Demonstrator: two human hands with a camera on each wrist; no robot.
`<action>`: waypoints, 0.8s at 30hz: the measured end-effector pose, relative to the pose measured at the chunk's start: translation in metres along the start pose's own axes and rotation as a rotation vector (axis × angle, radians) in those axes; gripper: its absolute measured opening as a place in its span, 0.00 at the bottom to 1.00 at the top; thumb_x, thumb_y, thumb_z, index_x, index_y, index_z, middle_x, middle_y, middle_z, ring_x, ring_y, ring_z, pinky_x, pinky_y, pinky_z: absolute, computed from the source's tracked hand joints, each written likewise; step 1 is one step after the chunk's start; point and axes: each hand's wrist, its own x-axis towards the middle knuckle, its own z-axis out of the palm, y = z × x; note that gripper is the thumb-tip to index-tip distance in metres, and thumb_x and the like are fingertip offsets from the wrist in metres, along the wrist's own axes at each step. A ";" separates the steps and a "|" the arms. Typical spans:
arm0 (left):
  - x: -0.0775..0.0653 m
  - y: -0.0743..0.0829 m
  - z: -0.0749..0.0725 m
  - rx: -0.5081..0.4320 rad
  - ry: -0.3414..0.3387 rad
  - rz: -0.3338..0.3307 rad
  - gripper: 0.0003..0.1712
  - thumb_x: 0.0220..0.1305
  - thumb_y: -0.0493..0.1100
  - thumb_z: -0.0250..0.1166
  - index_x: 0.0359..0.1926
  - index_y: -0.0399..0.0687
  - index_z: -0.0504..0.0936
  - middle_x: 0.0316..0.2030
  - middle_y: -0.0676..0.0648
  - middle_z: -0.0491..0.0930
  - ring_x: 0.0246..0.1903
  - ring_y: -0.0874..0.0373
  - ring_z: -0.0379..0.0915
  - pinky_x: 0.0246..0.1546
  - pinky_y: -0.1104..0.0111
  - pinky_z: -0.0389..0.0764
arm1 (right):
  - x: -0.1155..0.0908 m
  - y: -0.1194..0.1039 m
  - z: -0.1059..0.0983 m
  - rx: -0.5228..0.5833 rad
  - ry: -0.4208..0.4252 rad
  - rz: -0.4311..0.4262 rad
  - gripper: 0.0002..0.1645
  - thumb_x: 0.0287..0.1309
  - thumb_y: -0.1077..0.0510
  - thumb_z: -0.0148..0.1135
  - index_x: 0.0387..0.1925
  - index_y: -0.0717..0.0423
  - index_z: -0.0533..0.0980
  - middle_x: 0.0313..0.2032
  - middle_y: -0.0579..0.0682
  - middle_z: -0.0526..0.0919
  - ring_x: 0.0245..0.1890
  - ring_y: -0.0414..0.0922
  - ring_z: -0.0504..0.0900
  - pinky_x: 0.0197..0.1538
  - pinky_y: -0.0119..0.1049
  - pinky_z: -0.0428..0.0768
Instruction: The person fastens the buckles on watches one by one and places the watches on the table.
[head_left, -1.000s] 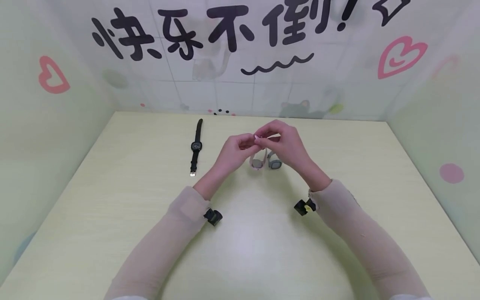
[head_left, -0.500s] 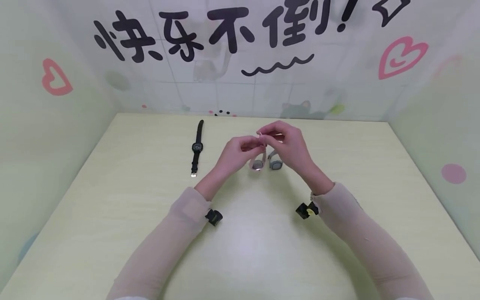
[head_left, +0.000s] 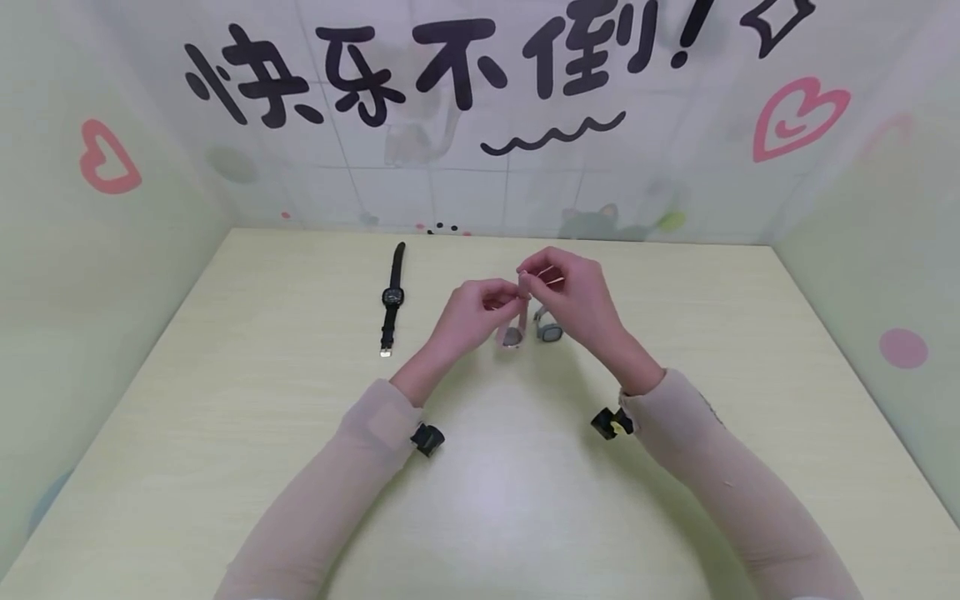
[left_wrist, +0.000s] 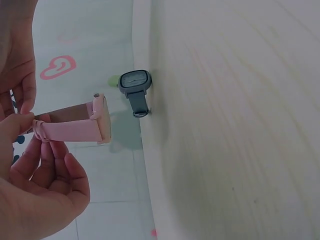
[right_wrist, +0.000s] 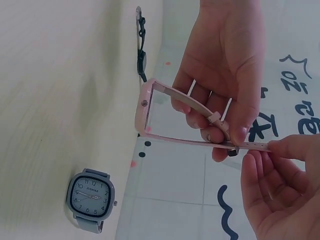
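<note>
Left heart: a pink outline (head_left: 136,178) on the side wall, past the worktop (head_left: 480,500).
Left sleeve: beige (head_left: 307,508), reaching forward over the worktop.
Black watch: lies flat and stretched out on the worktop (head_left: 392,297), buckle end toward the person, well apart from the grey watch.
Left wrist camera: a small black unit (head_left: 427,438) at the cuff.
Left hand: thumb and fingertips (head_left: 472,312) pinch the strap (left_wrist: 70,131) of the pink watch beside its buckle (right_wrist: 233,151); the grip is closed to the strap's thickness.
Pink watch: held off the worktop between the hands (head_left: 512,337), case lowest, the two strap halves rising from it in a loop and meeting at the fingers.
Grey watch: on the worktop, near the pink watch (head_left: 551,332), its dial (right_wrist: 91,192) turned toward the person.
Right hand: thumb and fingertips (head_left: 576,290) pinch the strap's free end just beyond the buckle; this grip is closed on it too.
Right wrist camera: black with a yellow patch (head_left: 604,423).
Right sleeve: beige (head_left: 750,500), angled inward.
Right heart: pink outline on the back wall (head_left: 760,140).
</note>
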 end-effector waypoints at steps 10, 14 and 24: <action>-0.004 0.003 0.000 0.014 0.000 -0.013 0.12 0.69 0.45 0.65 0.49 0.47 0.86 0.38 0.46 0.89 0.39 0.55 0.85 0.48 0.61 0.82 | -0.003 0.000 -0.002 0.092 0.089 -0.001 0.08 0.67 0.61 0.59 0.44 0.61 0.80 0.40 0.56 0.85 0.39 0.46 0.83 0.40 0.24 0.82; -0.005 0.005 0.001 0.029 0.007 -0.004 0.12 0.69 0.44 0.64 0.49 0.48 0.86 0.39 0.46 0.89 0.39 0.55 0.85 0.47 0.62 0.83 | -0.003 0.001 -0.002 0.083 0.083 -0.015 0.08 0.66 0.61 0.59 0.44 0.61 0.78 0.38 0.56 0.84 0.37 0.45 0.82 0.37 0.23 0.82; -0.003 0.011 0.003 0.117 0.026 0.038 0.13 0.70 0.46 0.63 0.49 0.48 0.87 0.38 0.48 0.89 0.39 0.55 0.83 0.45 0.64 0.84 | -0.004 0.006 -0.005 -0.054 0.001 -0.022 0.07 0.65 0.60 0.60 0.37 0.59 0.81 0.34 0.54 0.88 0.33 0.48 0.87 0.38 0.37 0.86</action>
